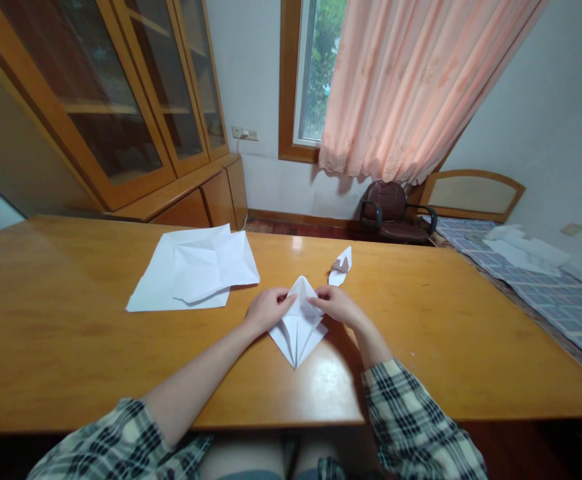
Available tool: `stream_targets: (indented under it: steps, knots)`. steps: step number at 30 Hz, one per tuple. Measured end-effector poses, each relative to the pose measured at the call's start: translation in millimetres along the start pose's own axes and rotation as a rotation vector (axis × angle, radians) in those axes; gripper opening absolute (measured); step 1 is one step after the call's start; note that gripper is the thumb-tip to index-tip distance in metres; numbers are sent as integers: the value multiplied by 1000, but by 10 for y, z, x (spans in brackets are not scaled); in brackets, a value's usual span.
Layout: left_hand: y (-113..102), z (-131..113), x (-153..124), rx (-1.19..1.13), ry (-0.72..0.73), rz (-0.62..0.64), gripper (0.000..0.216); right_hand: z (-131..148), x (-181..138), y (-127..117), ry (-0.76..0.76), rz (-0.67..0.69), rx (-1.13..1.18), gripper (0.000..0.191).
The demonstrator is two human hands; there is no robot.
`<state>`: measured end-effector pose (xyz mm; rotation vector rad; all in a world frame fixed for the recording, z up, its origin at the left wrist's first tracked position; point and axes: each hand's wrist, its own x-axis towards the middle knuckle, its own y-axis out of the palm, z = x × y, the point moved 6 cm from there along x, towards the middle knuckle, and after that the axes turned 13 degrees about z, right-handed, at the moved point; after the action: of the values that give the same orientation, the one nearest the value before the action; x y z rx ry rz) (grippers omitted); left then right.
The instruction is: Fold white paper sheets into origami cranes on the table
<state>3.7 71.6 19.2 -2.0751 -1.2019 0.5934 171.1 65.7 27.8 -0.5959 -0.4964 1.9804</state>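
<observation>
A white sheet of paper folded into a diamond shape [298, 327] lies on the wooden table, one point toward me and one away. My left hand [269, 308] grips its left edge near the upper part, thumb on top and fingers curled behind. On the opposite edge my right hand [338, 305] pinches the paper the same way. Flaps with creases open along the diamond's lower half. Just beyond my right hand lies a small folded paper piece [341, 268], white with a greyish-brown part.
Several creased white sheets [191, 267] are stacked at the left on the table [71, 347]. Past the table stand a glass-door cabinet [135, 100], a dark red armchair [393, 210] under the pink curtain [411, 80], and a bed [521, 260] at the right.
</observation>
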Motion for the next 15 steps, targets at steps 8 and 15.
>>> stream_targets:
  steps: [8,15]
  knots:
    - [4,-38,-16,78,31,-35,35,250,238,-136,-101,-48,75,34]
    - [-12,-51,-28,102,-7,-45,33,236,276,-126,-152,-49,101,23]
